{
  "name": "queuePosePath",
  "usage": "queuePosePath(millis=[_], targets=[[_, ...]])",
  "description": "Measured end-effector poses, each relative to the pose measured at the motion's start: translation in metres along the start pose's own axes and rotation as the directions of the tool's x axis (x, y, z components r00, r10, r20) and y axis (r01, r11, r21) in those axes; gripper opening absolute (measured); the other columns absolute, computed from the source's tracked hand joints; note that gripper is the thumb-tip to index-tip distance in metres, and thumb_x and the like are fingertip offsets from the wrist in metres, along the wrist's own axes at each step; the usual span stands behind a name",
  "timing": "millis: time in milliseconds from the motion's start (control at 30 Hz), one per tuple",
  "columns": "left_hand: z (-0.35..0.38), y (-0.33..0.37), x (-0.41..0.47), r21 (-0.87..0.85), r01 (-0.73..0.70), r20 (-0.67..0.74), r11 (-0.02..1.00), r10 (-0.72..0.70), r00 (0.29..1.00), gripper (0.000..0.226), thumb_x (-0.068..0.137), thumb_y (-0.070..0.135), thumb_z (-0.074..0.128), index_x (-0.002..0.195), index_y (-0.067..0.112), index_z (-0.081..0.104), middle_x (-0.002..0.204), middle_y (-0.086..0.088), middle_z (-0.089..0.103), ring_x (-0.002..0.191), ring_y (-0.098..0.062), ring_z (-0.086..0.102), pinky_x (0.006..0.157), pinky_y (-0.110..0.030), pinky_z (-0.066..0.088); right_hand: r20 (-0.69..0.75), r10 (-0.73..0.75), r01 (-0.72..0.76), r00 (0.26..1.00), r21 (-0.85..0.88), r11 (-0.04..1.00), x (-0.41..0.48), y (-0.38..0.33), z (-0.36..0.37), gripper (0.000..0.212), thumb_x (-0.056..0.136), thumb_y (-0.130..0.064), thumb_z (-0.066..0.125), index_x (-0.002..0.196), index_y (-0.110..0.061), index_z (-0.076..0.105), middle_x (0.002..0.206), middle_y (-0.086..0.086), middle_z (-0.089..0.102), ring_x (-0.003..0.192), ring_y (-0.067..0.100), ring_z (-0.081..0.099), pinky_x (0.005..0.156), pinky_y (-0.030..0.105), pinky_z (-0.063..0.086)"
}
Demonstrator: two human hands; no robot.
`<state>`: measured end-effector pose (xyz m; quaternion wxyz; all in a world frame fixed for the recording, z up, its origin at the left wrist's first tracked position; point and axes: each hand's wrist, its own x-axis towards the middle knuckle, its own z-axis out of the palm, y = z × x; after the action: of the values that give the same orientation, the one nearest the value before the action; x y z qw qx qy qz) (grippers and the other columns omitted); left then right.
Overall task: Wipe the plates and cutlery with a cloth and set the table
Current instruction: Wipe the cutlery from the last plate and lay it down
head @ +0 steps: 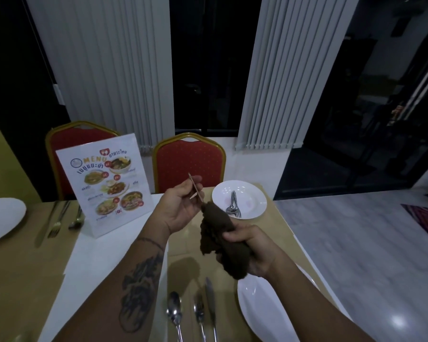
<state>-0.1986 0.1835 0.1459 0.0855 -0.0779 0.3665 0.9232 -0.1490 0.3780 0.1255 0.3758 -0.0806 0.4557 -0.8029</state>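
My left hand (181, 206) grips the thin handle of a piece of cutlery (195, 188); its other end is buried in a dark brown cloth (220, 238), so I cannot tell which utensil it is. My right hand (252, 250) is closed around that cloth, above the table's middle. Behind the hands a round white plate (250, 191) holds a fork and another utensil (232, 204). Near me lie a spoon (174, 309), a fork (199, 314) and a knife (210, 299), left of a white plate (262, 314).
A standing menu card (104, 183) is at centre left. At the far left lie another white plate (0, 218) and its cutlery (57, 220). Two red chairs (188, 161) stand behind the table. The table's right edge borders a marble floor (356, 243).
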Motion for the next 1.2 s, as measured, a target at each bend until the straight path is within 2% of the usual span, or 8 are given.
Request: queuePosePath(millis=[133, 333, 467, 633, 700, 900, 1033, 1200], targets=[[0.002, 0.005, 0.002, 0.363, -0.034, -0.089, 0.931, 0.070, 0.994, 0.020, 0.101, 0.012, 0.049, 0.101, 0.002, 0.067, 0.081, -0.007, 0.061, 0.077, -0.018, 0.059, 0.069, -0.027, 0.051, -0.285, -0.131, 0.016, 0.949, -0.373, 0.928, 0.008, -0.007, 0.010, 0.034, 0.082, 0.014, 0.054, 0.106, -0.006, 0.068, 0.091, 0.017, 0.071, 0.073, 0.026, 0.065, 0.065, 0.033, 0.052], [0.005, 0.018, 0.004, 0.466, -0.117, -0.185, 0.877, 0.226, 0.956, 0.020, 0.101, 0.003, 0.046, 0.097, 0.003, 0.065, 0.089, -0.015, 0.063, 0.086, -0.025, 0.066, 0.074, -0.033, 0.058, -0.245, -0.262, 0.064, 0.934, -0.605, 0.794, 0.019, 0.001, 0.023, 0.033, 0.081, 0.019, 0.056, 0.091, -0.011, 0.065, 0.078, 0.006, 0.072, 0.067, 0.018, 0.068, 0.066, 0.028, 0.054], [-0.004, 0.032, 0.003, 0.294, -0.158, -0.182, 0.942, 0.218, 0.959, 0.022, 0.102, 0.003, 0.042, 0.098, 0.004, 0.063, 0.088, -0.013, 0.063, 0.089, -0.026, 0.066, 0.075, -0.035, 0.057, -0.278, -0.228, 0.052, 0.933, -0.523, 0.851, 0.018, 0.005, 0.017, 0.034, 0.079, 0.020, 0.056, 0.090, -0.011, 0.066, 0.083, 0.012, 0.071, 0.071, 0.026, 0.067, 0.068, 0.031, 0.055], [-0.026, 0.034, -0.001, -0.005, -0.093, -0.067, 0.996, 0.093, 0.993, 0.025, 0.103, 0.010, 0.040, 0.103, 0.008, 0.065, 0.075, -0.003, 0.065, 0.073, -0.016, 0.069, 0.082, -0.040, 0.060, -0.077, 0.037, -0.041, 0.996, -0.042, 0.998, 0.022, 0.009, 0.012, 0.057, 0.071, 0.005, 0.057, 0.127, -0.003, 0.063, 0.106, 0.022, 0.067, 0.083, 0.033, 0.060, 0.073, 0.041, 0.050], [-0.031, 0.033, 0.001, 0.033, -0.064, -0.071, 0.997, 0.066, 0.995, 0.027, 0.104, 0.014, 0.040, 0.108, 0.009, 0.065, 0.075, -0.002, 0.064, 0.080, -0.018, 0.067, 0.083, -0.039, 0.056, -0.100, 0.063, -0.074, 0.993, -0.110, 0.991, 0.027, 0.013, 0.013, 0.052, 0.074, 0.008, 0.056, 0.124, -0.004, 0.067, 0.106, 0.021, 0.069, 0.084, 0.032, 0.061, 0.074, 0.040, 0.051], [-0.031, 0.002, 0.027, 0.624, 0.173, -0.337, 0.762, 0.063, 0.939, 0.023, 0.097, 0.006, 0.053, 0.114, 0.003, 0.067, 0.089, -0.012, 0.065, 0.078, -0.023, 0.061, 0.075, -0.034, 0.054, -0.496, -0.111, -0.160, 0.861, -0.471, 0.868, 0.049, 0.016, 0.011, 0.039, 0.077, 0.016, 0.059, 0.087, -0.017, 0.076, 0.090, 0.015, 0.074, 0.082, 0.031, 0.068, 0.079, 0.038, 0.057], [-0.040, -0.020, 0.056, 0.676, 0.267, -0.444, 0.687, 0.090, 0.892, 0.021, 0.094, 0.002, 0.054, 0.104, 0.006, 0.072, 0.093, -0.015, 0.069, 0.077, -0.023, 0.064, 0.083, -0.037, 0.058, -0.493, -0.113, -0.261, 0.863, -0.625, 0.735, 0.055, 0.014, -0.004, 0.037, 0.080, 0.010, 0.064, 0.102, -0.017, 0.075, 0.102, 0.013, 0.075, 0.095, 0.029, 0.070, 0.080, 0.033, 0.057], [-0.055, -0.039, 0.096, 0.716, 0.283, -0.477, 0.638, 0.151, 0.866, 0.025, 0.093, 0.000, 0.050, 0.103, 0.005, 0.072, 0.082, -0.014, 0.065, 0.068, -0.021, 0.060, 0.067, -0.032, 0.053, -0.445, 0.056, -0.411, 0.894, -0.765, 0.496, 0.056, 0.004, -0.044, 0.031, 0.080, 0.002, 0.064, 0.094, -0.025, 0.073, 0.098, -0.002, 0.069, 0.086, 0.009, 0.063, 0.069, 0.022, 0.050]])
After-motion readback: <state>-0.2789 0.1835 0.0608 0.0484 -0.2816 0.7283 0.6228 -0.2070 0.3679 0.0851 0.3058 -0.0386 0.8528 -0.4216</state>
